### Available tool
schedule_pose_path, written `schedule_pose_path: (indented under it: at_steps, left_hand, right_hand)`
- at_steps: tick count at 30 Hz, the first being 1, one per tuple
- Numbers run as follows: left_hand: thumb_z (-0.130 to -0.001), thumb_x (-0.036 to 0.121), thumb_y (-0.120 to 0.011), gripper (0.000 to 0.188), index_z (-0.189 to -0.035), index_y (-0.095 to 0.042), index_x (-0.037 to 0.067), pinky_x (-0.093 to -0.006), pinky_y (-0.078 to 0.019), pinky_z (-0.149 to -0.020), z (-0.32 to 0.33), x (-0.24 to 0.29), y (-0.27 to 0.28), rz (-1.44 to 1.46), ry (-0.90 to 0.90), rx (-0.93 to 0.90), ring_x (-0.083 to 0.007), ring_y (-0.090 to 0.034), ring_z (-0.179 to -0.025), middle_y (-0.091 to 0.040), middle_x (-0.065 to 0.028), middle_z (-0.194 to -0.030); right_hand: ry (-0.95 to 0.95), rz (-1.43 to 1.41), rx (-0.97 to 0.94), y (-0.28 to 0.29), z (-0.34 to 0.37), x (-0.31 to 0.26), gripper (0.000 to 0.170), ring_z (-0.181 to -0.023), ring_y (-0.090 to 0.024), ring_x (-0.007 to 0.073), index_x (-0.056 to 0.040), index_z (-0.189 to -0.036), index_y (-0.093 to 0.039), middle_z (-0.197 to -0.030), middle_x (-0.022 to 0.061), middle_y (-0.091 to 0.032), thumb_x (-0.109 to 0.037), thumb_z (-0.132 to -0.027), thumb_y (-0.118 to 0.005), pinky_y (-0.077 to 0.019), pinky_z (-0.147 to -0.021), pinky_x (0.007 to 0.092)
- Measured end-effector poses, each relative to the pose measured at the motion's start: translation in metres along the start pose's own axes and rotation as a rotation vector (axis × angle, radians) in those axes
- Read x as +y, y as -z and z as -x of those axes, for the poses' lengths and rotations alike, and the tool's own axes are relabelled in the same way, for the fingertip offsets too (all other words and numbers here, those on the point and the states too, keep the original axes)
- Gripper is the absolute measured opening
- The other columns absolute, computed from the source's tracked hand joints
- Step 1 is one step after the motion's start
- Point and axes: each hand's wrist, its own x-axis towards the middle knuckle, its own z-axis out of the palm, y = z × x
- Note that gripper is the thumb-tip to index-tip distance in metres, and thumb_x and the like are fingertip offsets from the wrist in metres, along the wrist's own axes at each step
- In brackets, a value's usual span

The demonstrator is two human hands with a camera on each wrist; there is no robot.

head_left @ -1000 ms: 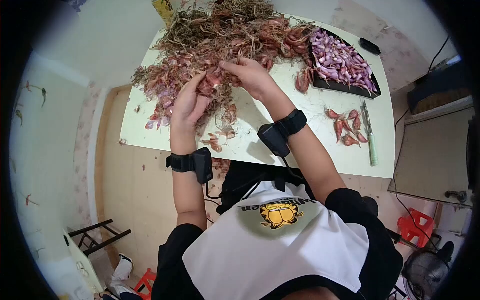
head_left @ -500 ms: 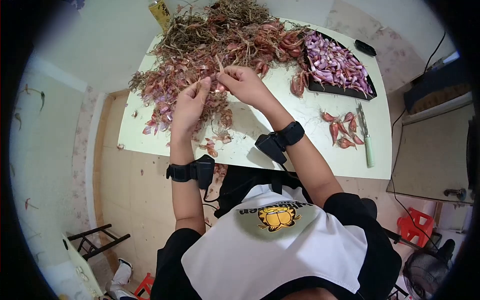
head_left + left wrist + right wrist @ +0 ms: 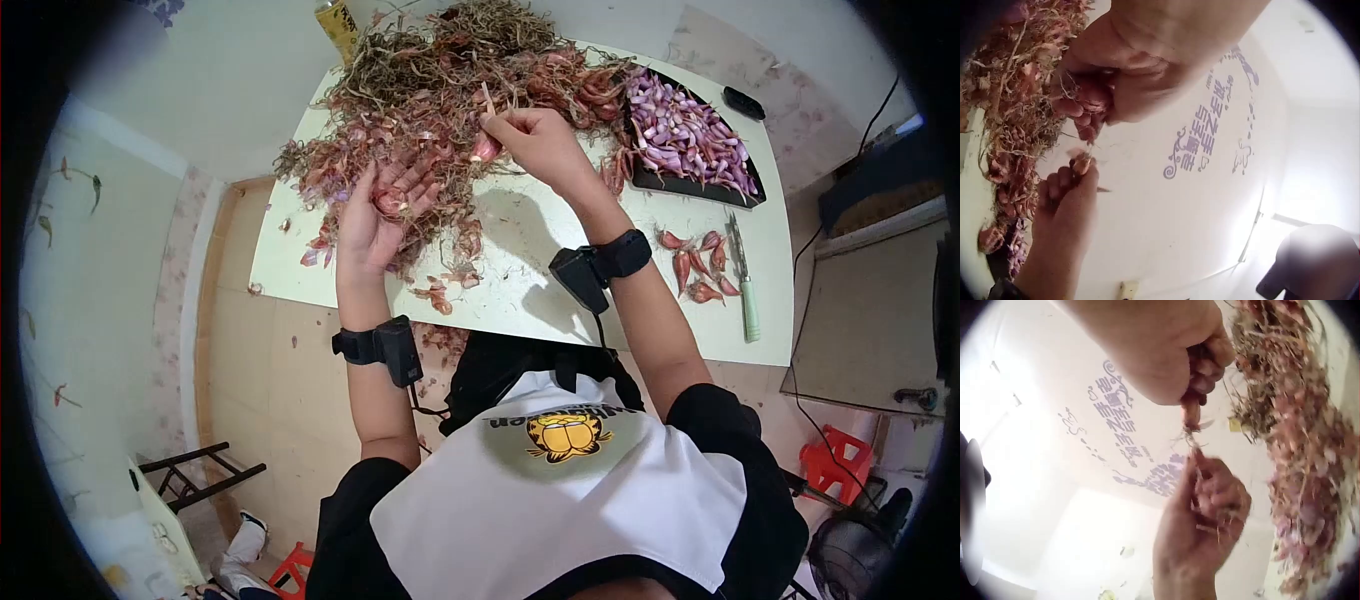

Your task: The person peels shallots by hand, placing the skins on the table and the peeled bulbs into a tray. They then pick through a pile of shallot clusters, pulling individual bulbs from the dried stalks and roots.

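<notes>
In the head view my left hand (image 3: pixel 375 215) is palm up over the edge of the skin pile, fingers bent about a reddish shallot (image 3: pixel 390 203). My right hand (image 3: pixel 545 145), to its right and slightly farther out, pinches another shallot (image 3: pixel 485 150) with a pale dry stem pointing up. From the right wrist, fine roots hang off the end of this shallot (image 3: pixel 1191 414), and the left thumb and forefinger (image 3: pixel 1192 464) are right at them. Beneath both hands spreads a heap of shallot skins and roots (image 3: pixel 440 245).
Dried shallot bunches (image 3: pixel 450 50) cover the table's back. A black tray (image 3: pixel 690 193) of peeled purple shallots stands at the right. Nearer lie several unpeeled shallots (image 3: pixel 703 262) and a green-handled knife (image 3: pixel 750 310). A yellow container (image 3: pixel 337 28) stands at the back left.
Half a second ago both hands met over the pile with fingertips together. Now they are apart: the right has moved right with its shallot, and the left palm has turned up.
</notes>
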Motion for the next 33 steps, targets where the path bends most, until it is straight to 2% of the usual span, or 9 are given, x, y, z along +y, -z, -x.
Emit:
schedule_pose_path:
  at_steps: [3,5,14,17,20,25,29,31,33]
  left_hand:
    - [-0.095,0.036,-0.02,0.051,-0.123,-0.039,-0.002,-0.0418,-0.039,-0.09,-0.005,-0.002,0.016,0.199,0.115,-0.336,-0.0272,-0.048,-0.107,-0.049,-0.0182,-0.118]
    - [-0.095,0.036,-0.021,0.05,-0.125,-0.037,-0.001,-0.043,-0.0363,-0.093,-0.006,-0.009,0.004,0.164,0.096,-0.255,-0.0271,-0.049,-0.104,-0.047,-0.018,-0.12]
    - [-0.094,0.044,-0.016,0.059,-0.13,-0.029,-0.001,-0.039,-0.0367,-0.092,-0.002,-0.021,-0.015,-0.087,-0.076,-0.247,-0.025,-0.047,-0.108,-0.048,-0.0174,-0.119]
    - [-0.095,0.043,-0.021,0.057,-0.13,-0.032,0.0,-0.035,-0.0379,-0.09,0.001,-0.026,-0.023,-0.282,-0.289,-0.104,-0.0234,-0.05,-0.103,-0.052,-0.0156,-0.114]
    - [-0.091,0.025,-0.047,0.034,-0.111,-0.055,-0.002,-0.0253,-0.0425,-0.08,-0.006,-0.023,-0.005,-1.087,-0.644,-0.038,-0.0139,-0.055,-0.091,-0.058,-0.0107,-0.101]
    - [-0.078,0.012,-0.066,0.03,-0.102,-0.059,-0.005,-0.0207,-0.0463,-0.066,0.005,-0.024,0.002,-1.052,-0.582,0.07,-0.0093,-0.058,-0.073,-0.064,-0.0077,-0.081]
    - [-0.078,0.013,-0.066,0.03,-0.1,-0.059,-0.005,-0.023,-0.0467,-0.068,0.01,-0.023,0.001,-1.202,-0.567,0.144,-0.0105,-0.059,-0.074,-0.065,-0.0095,-0.082]
    - [-0.078,0.013,-0.066,0.03,-0.1,-0.059,-0.005,-0.0238,-0.0468,-0.068,0.009,-0.021,0.004,-1.236,-0.57,0.15,-0.0112,-0.06,-0.075,-0.065,-0.0102,-0.083]
    - [-0.078,0.014,-0.065,0.031,-0.101,-0.059,-0.005,-0.0256,-0.0466,-0.07,0.013,-0.015,0.007,-1.229,-0.668,0.129,-0.0139,-0.061,-0.076,-0.065,-0.012,-0.086]
  right_hand:
    - [-0.26,-0.428,-0.129,-0.005,0.014,-0.008,0.023,-0.038,-0.035,0.0018,-0.0027,-0.078,-0.06,-0.062,0.0036,-0.06,-0.02,-0.088,-0.049,-0.023,-0.034,0.0183]
    - [-0.317,-0.532,-0.24,-0.01,0.016,-0.004,0.023,-0.04,-0.041,0.0027,-0.0023,-0.081,-0.058,-0.062,0.0037,-0.06,-0.023,-0.088,-0.051,-0.0232,-0.033,0.0169]
    - [-0.132,0.022,-0.304,-0.031,0.014,-0.002,0.034,-0.049,-0.054,0.0091,0.0002,-0.087,-0.061,-0.058,0.0029,-0.056,-0.033,-0.081,-0.062,-0.0428,-0.046,0.0233]
    - [-0.189,-0.135,-0.307,-0.034,0.019,-0.004,0.035,-0.05,-0.055,0.01,0.0019,-0.092,-0.061,-0.06,0.0052,-0.057,-0.031,-0.079,-0.064,-0.0437,-0.047,0.0249]
    - [-0.171,-0.206,-0.199,-0.033,0.013,0.014,0.03,-0.053,-0.056,0.0107,0.0024,-0.084,-0.06,-0.06,0.0047,-0.055,-0.027,-0.08,-0.064,-0.0427,-0.047,0.0258]
    - [0.064,-0.03,-0.025,-0.039,0.006,0.036,0.028,-0.052,-0.051,0.0124,-0.0001,-0.066,-0.049,-0.055,0.0056,-0.049,-0.02,-0.078,-0.064,-0.0399,-0.049,0.0293]
    - [0.06,0.25,-0.059,-0.035,0.01,0.018,0.016,-0.054,-0.049,0.0072,0.0008,-0.079,-0.058,-0.059,0.0019,-0.053,-0.015,-0.083,-0.059,-0.0383,-0.048,0.027]
    - [0.116,0.242,-0.017,-0.034,0.01,0.015,0.024,-0.054,-0.051,0.0275,-0.0011,-0.069,-0.052,-0.06,0.0143,-0.053,-0.021,-0.08,-0.059,-0.0403,-0.052,0.0366]
    - [0.182,0.379,0.01,-0.035,0.012,0.017,0.022,-0.053,-0.051,0.0274,-0.0004,-0.071,-0.053,-0.058,0.0142,-0.052,-0.019,-0.08,-0.059,-0.04,-0.051,0.0366]
